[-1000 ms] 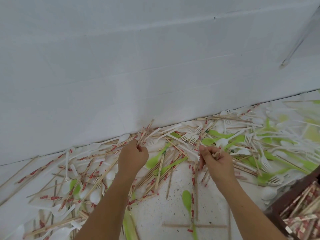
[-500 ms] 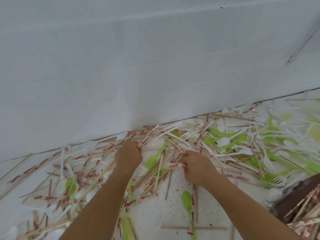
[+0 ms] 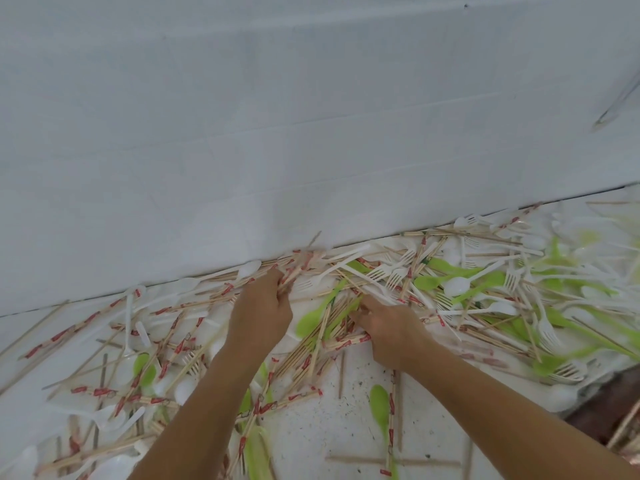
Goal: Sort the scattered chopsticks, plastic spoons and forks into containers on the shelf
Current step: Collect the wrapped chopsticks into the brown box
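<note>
Since a moment ago the right hand (image 3: 391, 329) has uncurled and pushed up into the heap (image 3: 433, 306) along the wall (image 3: 311, 133), mid-frame; forks (image 3: 381, 271) and green spoons (image 3: 310, 320) lie tangled through the chopsticks (image 3: 304, 355) and could well get dragged along; left hand (image 3: 263, 306) clenches a chopstick bundle (image 3: 290, 274); right fingers (image 3: 363, 304) lie nearly straight on chopsticks, grip unclear.
</note>
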Available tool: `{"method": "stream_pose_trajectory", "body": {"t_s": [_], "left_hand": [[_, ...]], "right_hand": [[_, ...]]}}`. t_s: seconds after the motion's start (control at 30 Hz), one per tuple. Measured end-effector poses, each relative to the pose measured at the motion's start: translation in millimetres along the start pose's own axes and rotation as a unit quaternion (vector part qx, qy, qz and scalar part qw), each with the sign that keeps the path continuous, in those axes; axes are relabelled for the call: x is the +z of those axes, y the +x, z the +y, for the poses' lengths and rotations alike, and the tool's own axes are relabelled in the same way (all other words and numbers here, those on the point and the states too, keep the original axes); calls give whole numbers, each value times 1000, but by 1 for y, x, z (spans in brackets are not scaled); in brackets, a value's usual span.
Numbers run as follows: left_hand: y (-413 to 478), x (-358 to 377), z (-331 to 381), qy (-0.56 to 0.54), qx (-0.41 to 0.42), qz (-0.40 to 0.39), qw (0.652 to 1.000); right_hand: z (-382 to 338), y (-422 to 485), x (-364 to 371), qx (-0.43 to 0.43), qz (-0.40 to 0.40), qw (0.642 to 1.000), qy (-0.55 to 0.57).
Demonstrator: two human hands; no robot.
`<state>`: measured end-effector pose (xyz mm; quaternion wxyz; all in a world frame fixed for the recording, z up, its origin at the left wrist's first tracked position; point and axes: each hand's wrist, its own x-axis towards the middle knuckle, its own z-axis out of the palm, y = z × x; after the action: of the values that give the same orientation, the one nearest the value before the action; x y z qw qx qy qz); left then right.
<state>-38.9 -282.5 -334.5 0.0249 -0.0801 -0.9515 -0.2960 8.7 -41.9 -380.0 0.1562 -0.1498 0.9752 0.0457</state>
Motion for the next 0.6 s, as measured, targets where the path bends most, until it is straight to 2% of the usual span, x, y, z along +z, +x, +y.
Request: {"method": "stream_pose_trajectory", "body": {"t_s": [0.1, 0.2, 0.4, 0.6], "left_hand": [[-18, 13, 15, -42, -48, -137, 989], [-26, 37, 13, 2, -91, -180, 980], [-27, 49, 9, 61, -86, -162, 981], [-18, 39, -2, 55, -83, -129, 987]], "right_hand": [[-6, 5, -6, -15, -24, 999, -30], [-12, 7, -8, -27, -50, 997, -60], [-7, 6, -19, -70, -77, 987, -125], [-4, 7, -21, -137, -83, 972, -174]]}}
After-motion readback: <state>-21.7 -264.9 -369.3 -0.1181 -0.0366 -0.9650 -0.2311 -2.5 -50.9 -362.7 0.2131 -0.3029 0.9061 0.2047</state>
